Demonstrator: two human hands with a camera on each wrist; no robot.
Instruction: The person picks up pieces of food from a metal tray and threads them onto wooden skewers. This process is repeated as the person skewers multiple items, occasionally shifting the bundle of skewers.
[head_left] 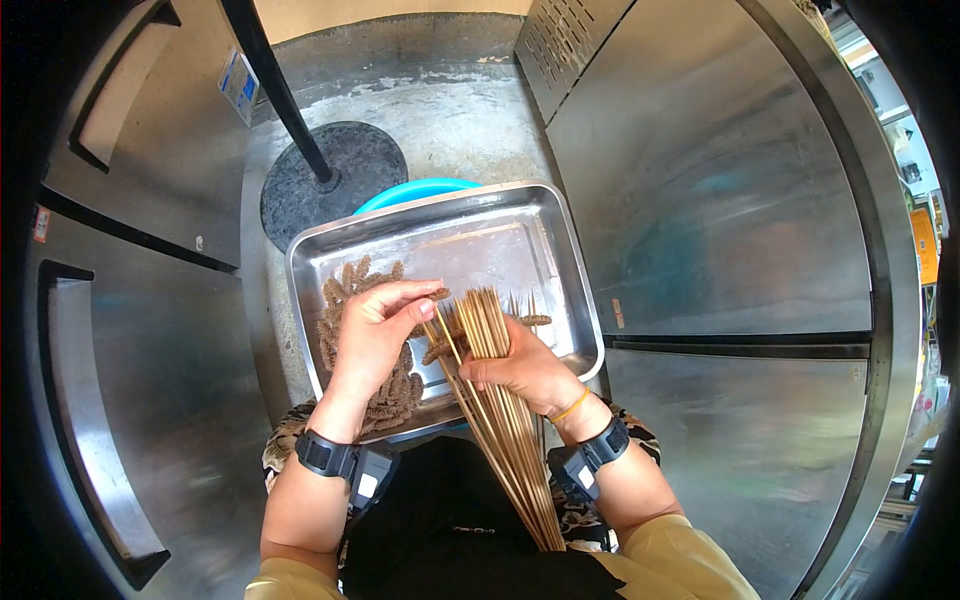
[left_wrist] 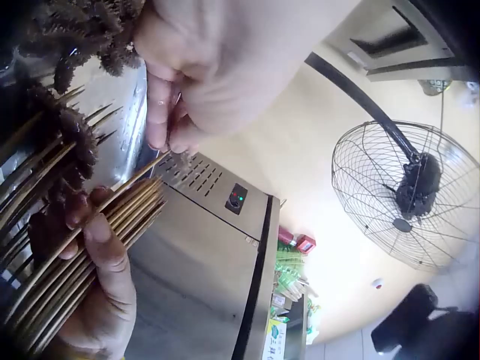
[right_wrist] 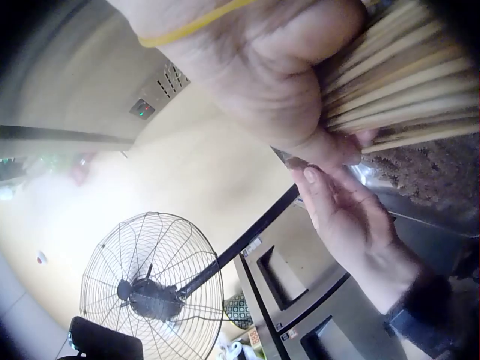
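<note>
My right hand (head_left: 530, 370) grips a thick bundle of wooden skewers (head_left: 500, 420), their points upward over the tray. Some skewers in this hand carry brown, frilly-edged strips (head_left: 440, 347) across their upper ends. My left hand (head_left: 372, 335) pinches a small brown strip (head_left: 440, 293) between thumb and fingers, at the tip of a single skewer (left_wrist: 127, 184) angled out from the bundle. More loose brown strips (head_left: 395, 400) lie heaped in the left side of the metal tray (head_left: 570, 240), partly hidden by the left hand and forearm.
Behind the tray a blue basin (head_left: 420, 187) shows its rim. A round black base (head_left: 365, 165) with a pole stands on the floor, and a wire fan (left_wrist: 405, 195) appears in the wrist views. Steel cabinets (head_left: 720, 200) flank both sides.
</note>
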